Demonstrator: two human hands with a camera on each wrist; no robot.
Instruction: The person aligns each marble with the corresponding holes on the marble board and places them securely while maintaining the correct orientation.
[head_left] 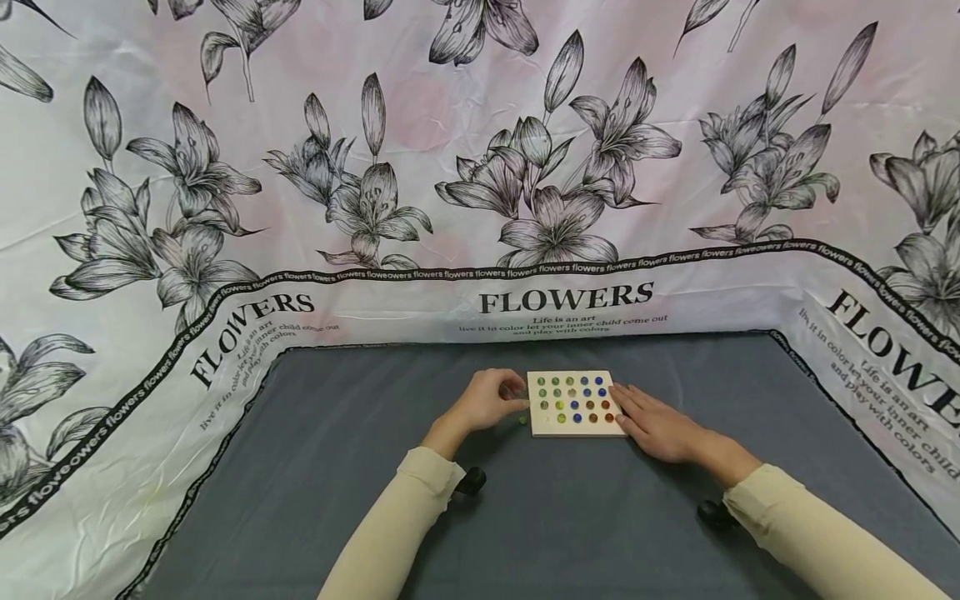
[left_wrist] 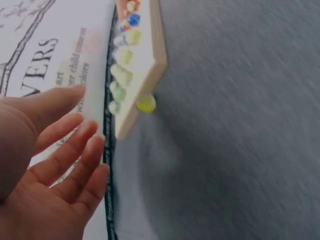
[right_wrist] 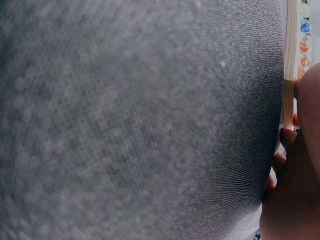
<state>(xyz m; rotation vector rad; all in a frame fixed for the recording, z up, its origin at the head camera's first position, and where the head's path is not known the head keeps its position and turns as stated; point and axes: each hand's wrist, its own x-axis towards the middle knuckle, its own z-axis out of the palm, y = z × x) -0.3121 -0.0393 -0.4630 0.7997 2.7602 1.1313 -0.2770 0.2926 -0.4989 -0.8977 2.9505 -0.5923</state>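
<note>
A pale wooden board lies on the grey cloth, holding rows of glass marbles in green, yellow, blue and orange-red. Just off its left edge, a loose yellow-green marble sits on the cloth. My left hand hovers at the board's left side; in the left wrist view its fingers are loosely bent, with nothing between them and the thumb. Against the board's right edge rests my right hand, its fingers fairly straight and their tips at the last column of marbles.
Grey cloth covers the table around the board. Behind it, a white and pink flower-printed sheet rises and also borders both sides. Dark wrist devices show below each sleeve.
</note>
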